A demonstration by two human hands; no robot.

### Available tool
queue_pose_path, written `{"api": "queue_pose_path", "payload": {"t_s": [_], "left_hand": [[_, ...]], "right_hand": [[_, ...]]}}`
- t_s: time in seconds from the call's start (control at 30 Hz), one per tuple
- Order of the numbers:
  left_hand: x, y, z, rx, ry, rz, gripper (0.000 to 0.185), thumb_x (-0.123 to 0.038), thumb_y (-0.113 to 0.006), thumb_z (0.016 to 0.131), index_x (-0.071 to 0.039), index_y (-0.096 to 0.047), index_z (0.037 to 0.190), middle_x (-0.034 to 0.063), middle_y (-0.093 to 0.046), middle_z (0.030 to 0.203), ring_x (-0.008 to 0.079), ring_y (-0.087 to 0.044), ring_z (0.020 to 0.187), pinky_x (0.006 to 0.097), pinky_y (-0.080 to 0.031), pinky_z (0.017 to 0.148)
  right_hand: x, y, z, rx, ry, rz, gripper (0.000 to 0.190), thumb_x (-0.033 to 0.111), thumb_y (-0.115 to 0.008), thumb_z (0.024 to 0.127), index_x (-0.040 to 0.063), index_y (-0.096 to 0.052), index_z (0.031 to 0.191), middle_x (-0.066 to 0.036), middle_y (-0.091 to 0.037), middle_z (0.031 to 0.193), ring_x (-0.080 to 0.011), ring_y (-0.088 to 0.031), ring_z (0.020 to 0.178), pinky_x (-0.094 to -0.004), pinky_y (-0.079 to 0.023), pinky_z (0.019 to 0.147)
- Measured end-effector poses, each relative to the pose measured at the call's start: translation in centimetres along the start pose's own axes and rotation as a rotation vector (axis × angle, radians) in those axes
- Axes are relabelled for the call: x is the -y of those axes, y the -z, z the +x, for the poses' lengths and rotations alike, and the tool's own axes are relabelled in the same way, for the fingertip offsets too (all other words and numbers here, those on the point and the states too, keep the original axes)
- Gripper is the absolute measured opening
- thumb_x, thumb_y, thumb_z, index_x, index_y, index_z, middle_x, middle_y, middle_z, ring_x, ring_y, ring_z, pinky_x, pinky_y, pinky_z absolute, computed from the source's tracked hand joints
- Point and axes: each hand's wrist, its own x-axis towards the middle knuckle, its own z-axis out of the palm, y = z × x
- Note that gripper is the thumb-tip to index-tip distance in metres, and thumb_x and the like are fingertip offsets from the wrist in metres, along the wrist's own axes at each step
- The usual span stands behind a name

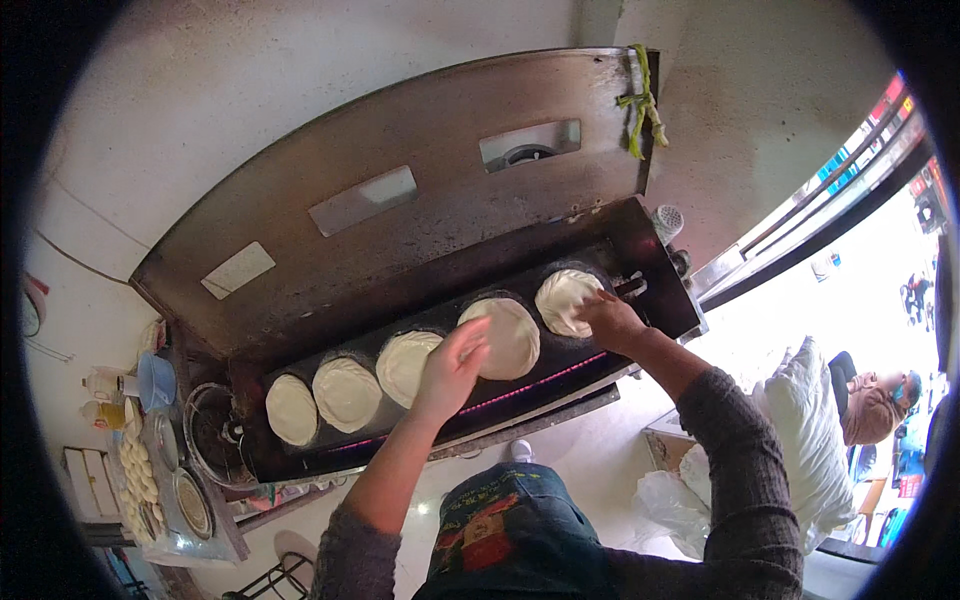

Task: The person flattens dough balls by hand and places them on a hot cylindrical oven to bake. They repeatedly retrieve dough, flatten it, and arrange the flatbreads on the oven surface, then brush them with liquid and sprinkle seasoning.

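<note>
Several flat rounds of pale dough with crimped edges lie in a row on a long black griddle (517, 281). My right hand (613, 321) has its fingertips on the rightmost dough round (561, 298); whether it pinches the dough or only rests there is hard to tell. My left hand (454, 367), holding nothing, is over the griddle with thumb and fingers apart. It partly covers the middle dough round (403, 365) and the edge of the large dough round (510, 341) beside it. Farther left lie two smaller dough rounds, one inner (346, 395) and one at the end (291, 410).
Glowing red burners (532, 384) run along the griddle's front. Behind stands a tall metal splash guard (435, 142) with cutouts. At left, a side table (184, 553) bears small dough pieces (139, 472), near a blue basin (157, 380). A person (874, 409) is at far right.
</note>
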Motion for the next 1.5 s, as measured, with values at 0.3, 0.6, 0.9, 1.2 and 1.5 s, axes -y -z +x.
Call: {"api": "queue_pose_path", "payload": {"t_s": [0.3,0.6,0.9,1.2,1.5], "left_hand": [[-0.8,4.6,-14.9,-0.653,0.140,-0.146,0.023,-0.007,-0.049,0.092,0.001,-0.052,0.113,0.0140,-0.060,0.102,0.0216,-0.061,0.089,0.0325,-0.048,0.083],[-1.7,4.3,-16.0,-0.759,0.174,-0.131,0.025,-0.010,-0.051,0.091,0.001,-0.053,0.113,0.0144,-0.060,0.101,0.0205,-0.060,0.087,0.0321,-0.049,0.082],[-1.3,5.2,-20.6,-0.840,0.235,-0.085,0.023,-0.010,-0.052,0.091,0.000,-0.055,0.111,0.0115,-0.060,0.100,0.0197,-0.059,0.090,0.0324,-0.050,0.079],[-0.4,6.2,-26.4,-0.946,0.344,-0.017,0.022,-0.012,-0.051,0.092,0.000,-0.055,0.110,0.0098,-0.059,0.099,0.0187,-0.058,0.093,0.0324,-0.050,0.077],[5.2,10.3,-33.6,-0.885,0.405,-0.208,0.031,-0.023,-0.053,0.091,-0.002,-0.053,0.115,0.0118,-0.061,0.100,0.0207,-0.060,0.090,0.0315,-0.047,0.082]], "right_hand": [[2.6,-0.6,5.1,-0.131,0.046,-0.237,0.065,0.034,-0.046,0.086,0.001,-0.026,0.138,-0.017,-0.022,0.146,-0.0294,-0.018,0.137,-0.0445,-0.013,0.110],[2.3,0.0,4.5,-0.036,0.025,-0.251,0.064,0.039,-0.045,0.088,0.014,-0.023,0.142,-0.009,-0.015,0.150,-0.0266,-0.012,0.139,-0.0514,-0.008,0.110],[-1.0,0.0,5.5,-0.201,0.075,-0.280,0.065,0.040,-0.046,0.089,0.013,-0.021,0.143,-0.010,-0.013,0.150,-0.0266,-0.011,0.139,-0.0489,-0.009,0.111],[1.0,0.1,7.5,-0.144,0.091,-0.337,0.066,0.046,-0.035,0.093,0.011,-0.012,0.145,-0.008,-0.011,0.151,-0.0242,-0.009,0.139,-0.0442,-0.007,0.112],[-3.3,1.0,0.0,-0.076,-0.475,-0.303,0.067,0.029,-0.046,0.086,0.008,-0.019,0.143,-0.011,-0.013,0.151,-0.0274,-0.007,0.140,-0.0441,-0.002,0.112]]}}
